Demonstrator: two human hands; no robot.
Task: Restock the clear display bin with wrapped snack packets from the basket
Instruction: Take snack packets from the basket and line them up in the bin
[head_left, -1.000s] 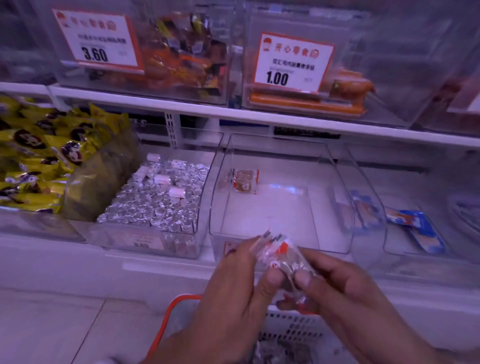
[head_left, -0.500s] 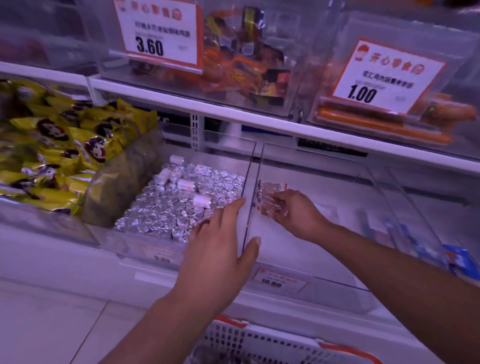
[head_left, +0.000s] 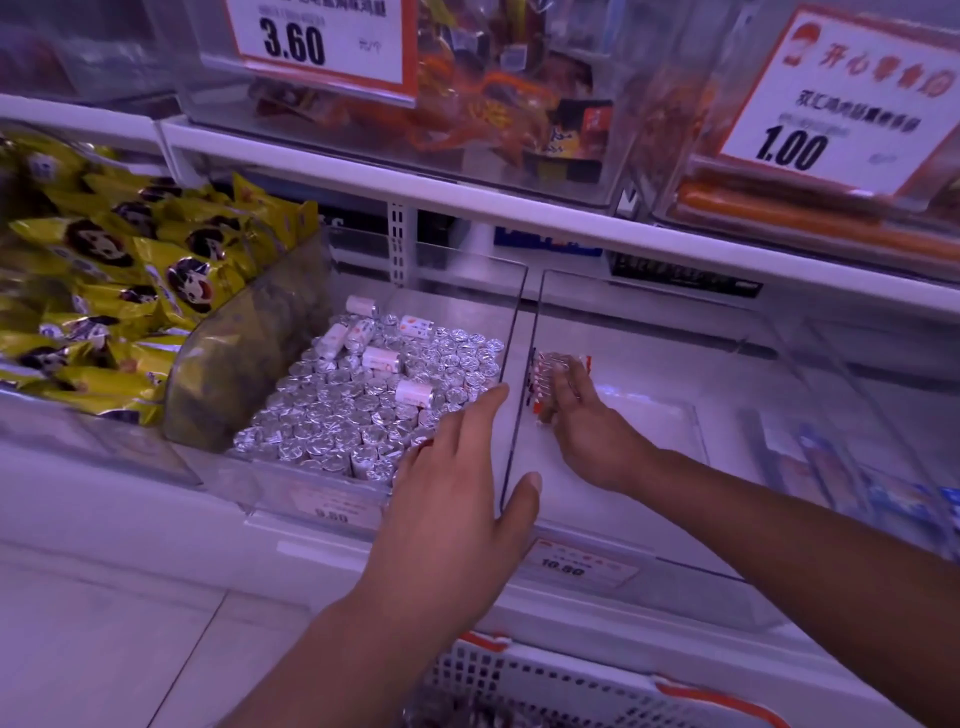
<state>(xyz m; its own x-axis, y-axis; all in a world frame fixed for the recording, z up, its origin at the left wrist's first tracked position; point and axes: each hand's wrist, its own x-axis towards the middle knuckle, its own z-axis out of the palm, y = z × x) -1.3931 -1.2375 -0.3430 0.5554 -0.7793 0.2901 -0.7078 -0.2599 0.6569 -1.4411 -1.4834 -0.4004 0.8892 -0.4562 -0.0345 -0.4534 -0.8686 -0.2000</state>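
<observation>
Right hand has carried the snack packet into the clear bin.

Single head-worn wide-angle view, looking forward and down, close over the clear display bin, basket rim seemingly at bottom edge.
</observation>
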